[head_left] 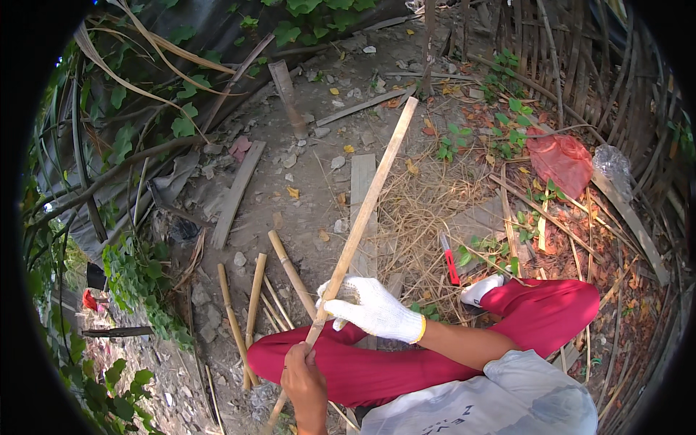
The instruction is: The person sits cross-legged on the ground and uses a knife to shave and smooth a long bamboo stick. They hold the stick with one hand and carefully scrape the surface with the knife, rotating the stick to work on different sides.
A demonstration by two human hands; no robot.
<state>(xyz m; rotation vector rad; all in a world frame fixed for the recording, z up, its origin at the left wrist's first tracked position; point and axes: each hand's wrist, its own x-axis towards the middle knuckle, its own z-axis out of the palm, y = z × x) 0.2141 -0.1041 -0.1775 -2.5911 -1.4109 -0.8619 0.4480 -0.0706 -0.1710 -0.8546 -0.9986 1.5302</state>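
Right hand point(377, 312): in a white glove; your thumb and fingers curl about the strip point(371, 196) and pinch it, with a gap inside the curl; how hard, you cannot tell from here.
Left hand point(301, 378): bare, at 7 o'clock from the glove; your fingers wrap the strip near its lower end.
Strip: held aslant across your front, its long free end near 12 o'clock, a short tail past your left hand at 7.
Strip work: you seem to be at a handling or checking step, perhaps feeling along its edge; the next move seems to call for a steady left grip while the glove slides or turns it, minding splinters and the swing of the far end.
Knife point(451, 266): red-handled, unheld, at 2 o'clock, blade bare and pointing away from you.
Poles point(256, 297): 9 to 10 o'clock, beside your knee.
Straw point(417, 214): 1 o'clock, on the ground.
Red bag point(558, 159): farther out at 2 o'clock, near the fence point(580, 58).
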